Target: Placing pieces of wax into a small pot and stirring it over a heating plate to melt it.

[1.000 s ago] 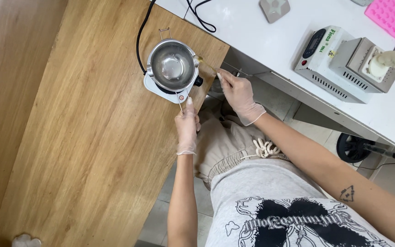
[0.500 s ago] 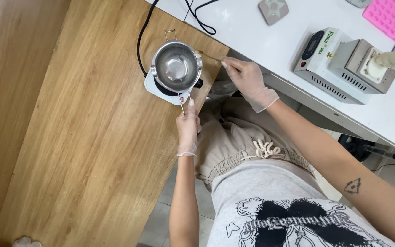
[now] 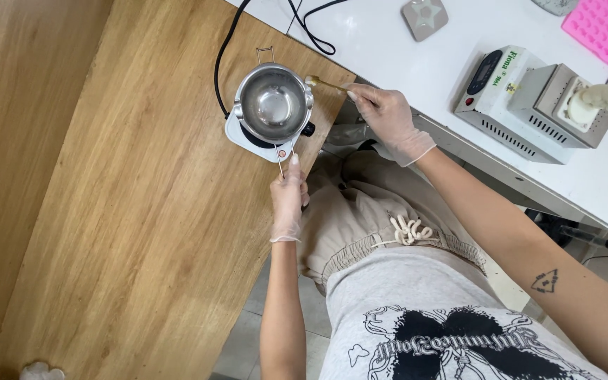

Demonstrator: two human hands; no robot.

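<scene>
A small steel melting pot (image 3: 274,104) sits on a white electric hotplate (image 3: 242,136) near the edge of the wooden table (image 3: 121,211). My gloved left hand (image 3: 288,195) pinches the pot's thin wire handle (image 3: 281,159) at the table edge. My gloved right hand (image 3: 388,119) holds a thin stick with a yellowish tip (image 3: 321,84); the tip rests by the pot's right rim, outside the bowl. Inside the pot the bottom looks shiny, its contents unclear.
A black cable (image 3: 218,60) runs from the hotplate toward the white table (image 3: 402,56). On it stand a grey-white boxy machine (image 3: 529,102) with a whitish lump on top, a pink mould (image 3: 603,24) and a small grey square item (image 3: 423,14).
My right hand has moved up and to the right with the stick, whose tip stays by the pot's right rim. My left hand stays on the wire handle.
</scene>
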